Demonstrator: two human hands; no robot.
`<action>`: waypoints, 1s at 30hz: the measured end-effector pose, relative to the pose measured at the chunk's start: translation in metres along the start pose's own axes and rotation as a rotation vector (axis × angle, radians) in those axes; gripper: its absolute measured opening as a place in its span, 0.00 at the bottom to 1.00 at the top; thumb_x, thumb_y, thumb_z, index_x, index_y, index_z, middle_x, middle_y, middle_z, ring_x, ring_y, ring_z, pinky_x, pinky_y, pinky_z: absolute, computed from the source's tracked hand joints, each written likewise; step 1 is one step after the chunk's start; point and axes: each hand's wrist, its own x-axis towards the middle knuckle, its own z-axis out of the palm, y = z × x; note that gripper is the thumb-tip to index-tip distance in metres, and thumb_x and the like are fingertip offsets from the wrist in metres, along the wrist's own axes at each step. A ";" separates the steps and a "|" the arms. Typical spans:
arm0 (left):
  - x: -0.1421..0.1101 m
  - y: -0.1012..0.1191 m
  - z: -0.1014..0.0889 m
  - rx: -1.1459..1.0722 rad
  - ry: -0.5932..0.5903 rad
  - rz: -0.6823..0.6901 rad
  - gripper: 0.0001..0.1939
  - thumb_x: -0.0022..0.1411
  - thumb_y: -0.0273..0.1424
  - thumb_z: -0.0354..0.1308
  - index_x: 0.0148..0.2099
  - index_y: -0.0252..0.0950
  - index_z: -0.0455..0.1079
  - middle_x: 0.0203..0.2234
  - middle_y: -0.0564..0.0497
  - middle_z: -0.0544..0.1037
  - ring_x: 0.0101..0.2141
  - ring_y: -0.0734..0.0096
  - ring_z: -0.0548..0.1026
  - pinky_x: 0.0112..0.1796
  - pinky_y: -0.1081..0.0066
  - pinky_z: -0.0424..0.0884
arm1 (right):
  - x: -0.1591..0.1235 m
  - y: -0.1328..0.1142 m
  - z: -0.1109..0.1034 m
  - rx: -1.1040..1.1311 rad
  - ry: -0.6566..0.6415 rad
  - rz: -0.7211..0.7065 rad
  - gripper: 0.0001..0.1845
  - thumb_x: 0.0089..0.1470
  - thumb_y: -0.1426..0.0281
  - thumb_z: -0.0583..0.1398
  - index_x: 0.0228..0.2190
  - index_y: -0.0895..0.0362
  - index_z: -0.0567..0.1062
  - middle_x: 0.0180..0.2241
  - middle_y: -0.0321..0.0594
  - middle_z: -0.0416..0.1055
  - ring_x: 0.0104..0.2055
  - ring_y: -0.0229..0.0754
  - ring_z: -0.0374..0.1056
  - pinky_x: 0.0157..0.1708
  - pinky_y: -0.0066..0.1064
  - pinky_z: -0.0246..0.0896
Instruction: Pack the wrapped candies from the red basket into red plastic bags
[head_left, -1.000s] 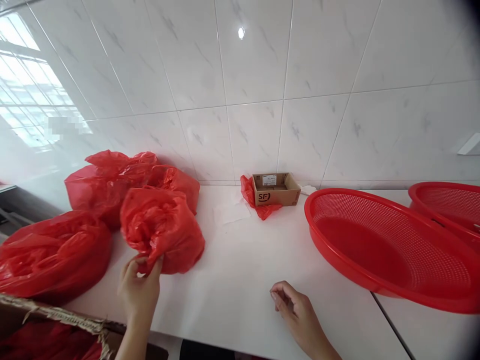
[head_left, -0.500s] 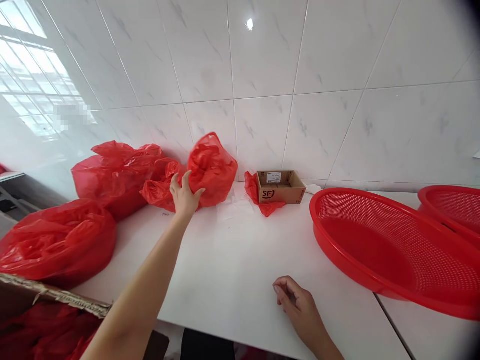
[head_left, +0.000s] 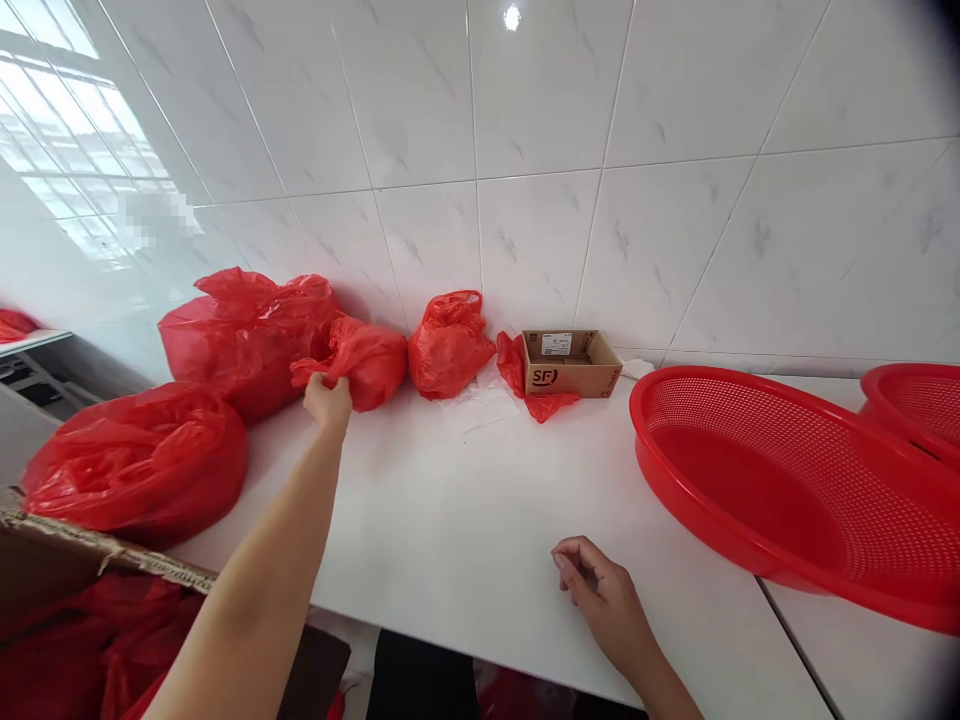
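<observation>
My left hand (head_left: 328,402) is closed on the gathered end of a small red plastic bag (head_left: 373,365), whose full, rounded body rests on the table by the wall. Just right of it another filled red plastic bag (head_left: 448,347) stands by itself, its handle loop upright. A large red bag (head_left: 247,340) lies behind and left of my left hand. My right hand (head_left: 596,590) hovers over or rests on the front of the white table (head_left: 450,510), fingers curled, with nothing visible in them.
At the back, an open cardboard box (head_left: 570,378) sits on a scrap of red plastic (head_left: 551,406). Red perforated baskets (head_left: 750,490) take up the right side. Another large red bag (head_left: 139,460) lies left, above a cardboard carton (head_left: 112,550) holding red plastic.
My left hand has moved left and down, from the right-hand bag to the gathered end of the smaller bag, and closed on it. The right-hand bag now stands released. My right hand stays curled.
</observation>
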 end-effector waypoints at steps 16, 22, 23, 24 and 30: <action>-0.238 0.010 -0.075 -0.450 -0.216 0.427 0.13 0.49 0.19 0.57 0.22 0.38 0.56 0.18 0.58 0.63 0.22 0.76 0.62 0.24 0.75 0.59 | -0.005 -0.001 -0.002 0.255 0.156 -0.084 0.21 0.60 0.55 0.56 0.50 0.50 0.63 0.35 0.38 0.67 0.34 0.40 0.65 0.33 0.32 0.64; -0.263 0.004 -0.077 -0.523 -0.580 0.435 0.12 0.45 0.14 0.55 0.24 0.38 0.63 0.22 0.56 0.68 0.24 0.75 0.66 0.25 0.76 0.62 | -0.003 -0.003 -0.002 0.411 0.326 -0.120 0.31 0.58 0.54 0.58 0.59 0.47 0.56 0.45 0.43 0.66 0.34 0.40 0.67 0.37 0.37 0.68; -0.262 0.006 -0.079 -0.555 -0.629 0.431 0.11 0.46 0.15 0.56 0.26 0.38 0.66 0.26 0.54 0.71 0.27 0.73 0.69 0.29 0.75 0.66 | -0.002 -0.003 -0.002 0.411 0.330 -0.118 0.32 0.58 0.54 0.58 0.59 0.48 0.56 0.45 0.43 0.67 0.34 0.40 0.67 0.36 0.37 0.68; -0.259 0.008 -0.080 -0.594 -0.667 0.421 0.10 0.48 0.17 0.58 0.28 0.39 0.69 0.31 0.51 0.72 0.32 0.70 0.72 0.34 0.72 0.70 | -0.002 -0.002 -0.001 0.407 0.335 -0.113 0.32 0.57 0.54 0.58 0.59 0.48 0.56 0.44 0.43 0.67 0.34 0.41 0.67 0.36 0.37 0.68; -0.246 0.005 -0.067 -0.845 -0.526 0.119 0.09 0.61 0.32 0.57 0.45 0.44 0.66 0.51 0.47 0.65 0.52 0.62 0.68 0.48 0.59 0.71 | 0.001 0.003 -0.001 0.351 0.325 -0.099 0.33 0.57 0.53 0.58 0.59 0.49 0.56 0.44 0.44 0.67 0.33 0.41 0.67 0.35 0.38 0.69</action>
